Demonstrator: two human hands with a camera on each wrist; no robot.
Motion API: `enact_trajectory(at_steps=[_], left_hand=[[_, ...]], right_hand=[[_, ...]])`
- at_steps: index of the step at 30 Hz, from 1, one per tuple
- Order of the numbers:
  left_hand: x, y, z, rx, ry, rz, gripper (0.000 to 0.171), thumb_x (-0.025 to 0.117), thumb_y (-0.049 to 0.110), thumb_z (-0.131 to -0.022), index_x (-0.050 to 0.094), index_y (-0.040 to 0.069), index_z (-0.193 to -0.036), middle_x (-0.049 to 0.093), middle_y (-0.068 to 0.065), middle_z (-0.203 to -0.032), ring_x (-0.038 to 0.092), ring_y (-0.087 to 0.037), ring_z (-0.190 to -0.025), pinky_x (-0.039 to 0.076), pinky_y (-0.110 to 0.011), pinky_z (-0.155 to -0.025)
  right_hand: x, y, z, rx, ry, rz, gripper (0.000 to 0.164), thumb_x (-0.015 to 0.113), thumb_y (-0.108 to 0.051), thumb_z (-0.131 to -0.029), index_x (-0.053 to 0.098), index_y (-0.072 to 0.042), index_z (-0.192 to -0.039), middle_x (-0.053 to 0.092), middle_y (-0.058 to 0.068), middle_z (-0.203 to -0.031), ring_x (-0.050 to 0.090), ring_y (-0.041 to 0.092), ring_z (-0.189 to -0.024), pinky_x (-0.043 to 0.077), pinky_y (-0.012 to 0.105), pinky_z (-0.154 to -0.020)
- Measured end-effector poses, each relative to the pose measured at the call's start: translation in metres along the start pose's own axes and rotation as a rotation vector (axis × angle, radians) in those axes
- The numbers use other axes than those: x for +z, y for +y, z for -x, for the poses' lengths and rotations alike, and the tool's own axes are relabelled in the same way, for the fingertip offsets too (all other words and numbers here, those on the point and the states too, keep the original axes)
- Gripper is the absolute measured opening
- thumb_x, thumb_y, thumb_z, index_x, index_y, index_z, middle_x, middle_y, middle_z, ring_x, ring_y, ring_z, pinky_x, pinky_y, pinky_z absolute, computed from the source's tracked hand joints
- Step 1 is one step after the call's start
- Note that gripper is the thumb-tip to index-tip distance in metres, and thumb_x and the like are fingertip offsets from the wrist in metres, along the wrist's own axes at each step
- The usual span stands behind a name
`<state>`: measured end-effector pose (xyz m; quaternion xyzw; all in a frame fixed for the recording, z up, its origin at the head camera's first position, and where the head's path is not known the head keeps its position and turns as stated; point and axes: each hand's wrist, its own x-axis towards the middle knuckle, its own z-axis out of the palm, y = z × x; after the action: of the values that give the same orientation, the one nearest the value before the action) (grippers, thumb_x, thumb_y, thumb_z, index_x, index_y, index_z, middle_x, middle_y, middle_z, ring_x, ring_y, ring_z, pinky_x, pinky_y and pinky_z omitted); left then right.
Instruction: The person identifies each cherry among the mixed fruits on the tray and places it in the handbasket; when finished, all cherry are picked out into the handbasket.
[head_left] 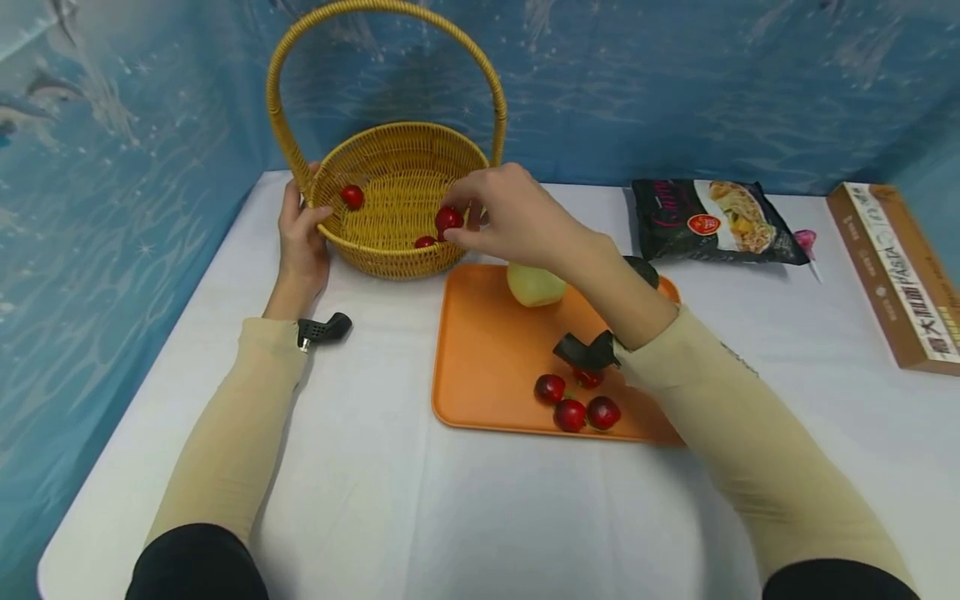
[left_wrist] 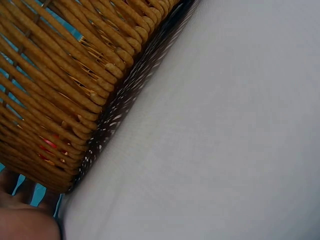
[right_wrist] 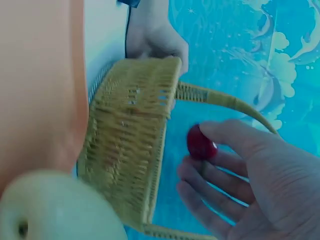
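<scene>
Head view: the right hand (head_left: 510, 212) has its grip closed on a dark-red cherry (head_left: 448, 218), pinched between thumb and fingertips at the mouth of the wicker basket (head_left: 390, 262), over its right side. The left hand (head_left: 303, 233) grips the basket's left rim, by the foot of the handle, apparently to steady it. Two loose cherries already lie inside the basket, one (head_left: 352, 197) at its left wall, another (head_left: 424, 242) by its front rim. To the basket's near right, an orange tray (head_left: 487, 350) on the worktop (head_left: 360, 500) bears four more cherries (head_left: 570, 415), well apart from the basket, and a pale green fruit (head_left: 536, 286) nearer to it. The step in hand looks like transferring cherries into the basket; the next move calls for lowering this one inside the rim and loosening the pinch gently, with the basket held firm.
</scene>
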<state>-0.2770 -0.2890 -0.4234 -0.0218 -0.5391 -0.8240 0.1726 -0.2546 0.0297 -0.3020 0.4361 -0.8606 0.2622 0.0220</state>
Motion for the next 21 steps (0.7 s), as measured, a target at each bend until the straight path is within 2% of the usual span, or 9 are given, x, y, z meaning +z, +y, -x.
enact_trajectory(at_steps=[4, 8, 12, 21], left_hand=[[0.000, 0.000, 0.000, 0.002, 0.001, 0.003, 0.065, 0.054, 0.001, -0.087, 0.051, 0.010, -0.152, 0.051, -0.012, -0.155, 0.043, -0.028, -0.147, 0.032, -0.035, -0.118], [0.002, -0.001, 0.001, -0.002, -0.004, 0.005, 0.064, 0.053, 0.000, -0.087, 0.053, 0.012, -0.150, 0.051, -0.012, -0.155, 0.043, -0.028, -0.147, 0.033, -0.035, -0.118], [0.002, -0.002, 0.001, -0.004, -0.014, -0.007, 0.065, 0.052, 0.001, -0.088, 0.051, 0.012, -0.152, 0.049, -0.011, -0.156, 0.042, -0.028, -0.148, 0.033, -0.034, -0.118], [-0.002, 0.000, -0.001, 0.000, -0.008, -0.007, 0.062, 0.054, 0.001, -0.087, 0.055, 0.014, -0.148, 0.051, -0.012, -0.155, 0.044, -0.028, -0.146, 0.036, -0.035, -0.115]], right_hand=[[0.010, 0.002, -0.011, 0.057, 0.052, 0.015, 0.030, 0.076, -0.022, -0.097, 0.076, -0.005, -0.122, 0.077, 0.009, -0.112, 0.072, 0.020, -0.087, 0.056, 0.034, -0.081], [0.015, 0.006, -0.009, 0.114, 0.011, 0.046, 0.040, 0.073, -0.020, -0.100, 0.068, -0.004, -0.136, 0.072, 0.013, -0.130, 0.072, 0.025, -0.101, 0.057, 0.038, -0.088], [0.013, 0.010, 0.004, 0.121, 0.005, 0.044, 0.046, 0.072, -0.021, -0.100, 0.064, -0.005, -0.142, 0.068, 0.013, -0.136, 0.070, 0.024, -0.101, 0.057, 0.039, -0.088], [0.001, 0.012, 0.043, 0.099, 0.069, 0.030, 0.046, 0.076, -0.025, -0.097, 0.066, -0.008, -0.140, 0.071, 0.011, -0.131, 0.070, 0.024, -0.106, 0.057, 0.043, -0.091]])
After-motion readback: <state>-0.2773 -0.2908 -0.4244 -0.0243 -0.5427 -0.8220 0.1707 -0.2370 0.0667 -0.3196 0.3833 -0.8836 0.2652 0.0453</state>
